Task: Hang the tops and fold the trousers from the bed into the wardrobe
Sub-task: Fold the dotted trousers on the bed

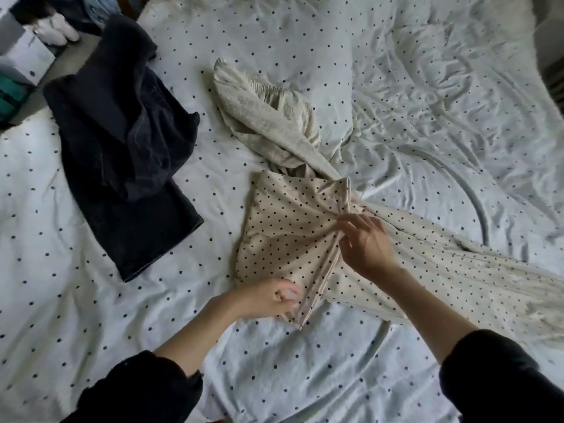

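Both the left hand (271,297) and right hand (364,244) pinch the folded edge of cream dotted trousers (287,233) lying mid-bed (305,361), a dark garment (122,141) well apart to their left

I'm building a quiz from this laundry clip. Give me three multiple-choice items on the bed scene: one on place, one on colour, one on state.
1. Where do the dark trousers lie from the cream dotted garment?
A) to its left B) on top of it C) to its right

2. What colour are the dots on the bed sheet?
A) red B) dark C) yellow

3. What is the right hand doing?
A) hanging idle B) holding a hanger C) pinching the cream dotted garment's fold

Answers: 1 A, they lie apart at the picture's left. 2 B, dark spots on white. 3 C, its fingers pinch the folded edge, while the left hand grips the lower end.
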Available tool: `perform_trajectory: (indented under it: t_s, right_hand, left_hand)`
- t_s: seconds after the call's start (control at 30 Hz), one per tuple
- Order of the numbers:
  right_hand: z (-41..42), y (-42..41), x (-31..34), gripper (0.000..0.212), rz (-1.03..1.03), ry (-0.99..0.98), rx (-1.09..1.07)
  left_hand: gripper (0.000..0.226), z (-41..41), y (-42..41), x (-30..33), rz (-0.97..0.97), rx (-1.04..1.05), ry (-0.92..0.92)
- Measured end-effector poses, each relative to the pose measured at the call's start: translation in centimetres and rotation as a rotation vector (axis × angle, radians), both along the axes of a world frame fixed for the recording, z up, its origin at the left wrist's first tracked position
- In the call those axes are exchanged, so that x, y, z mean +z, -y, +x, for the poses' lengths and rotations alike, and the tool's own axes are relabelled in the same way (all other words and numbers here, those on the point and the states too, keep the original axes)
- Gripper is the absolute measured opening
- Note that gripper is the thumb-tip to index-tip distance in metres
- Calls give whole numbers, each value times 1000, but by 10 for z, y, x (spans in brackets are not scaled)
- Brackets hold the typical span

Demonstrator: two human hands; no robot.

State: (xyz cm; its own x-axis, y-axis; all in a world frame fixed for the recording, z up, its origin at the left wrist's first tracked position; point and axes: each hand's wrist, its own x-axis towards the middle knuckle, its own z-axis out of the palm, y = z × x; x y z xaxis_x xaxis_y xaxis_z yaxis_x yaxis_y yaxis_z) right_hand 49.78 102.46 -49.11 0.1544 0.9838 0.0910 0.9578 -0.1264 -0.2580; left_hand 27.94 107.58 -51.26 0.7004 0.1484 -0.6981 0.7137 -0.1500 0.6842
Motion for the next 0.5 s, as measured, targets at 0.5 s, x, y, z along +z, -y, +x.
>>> perform_trajectory:
  t_s: [0.5]
  right_hand:
    - [27, -74, 0, 27, -27, -472, -814]
  left_hand:
    - [13, -17, -34, -42, 298, 801, -65]
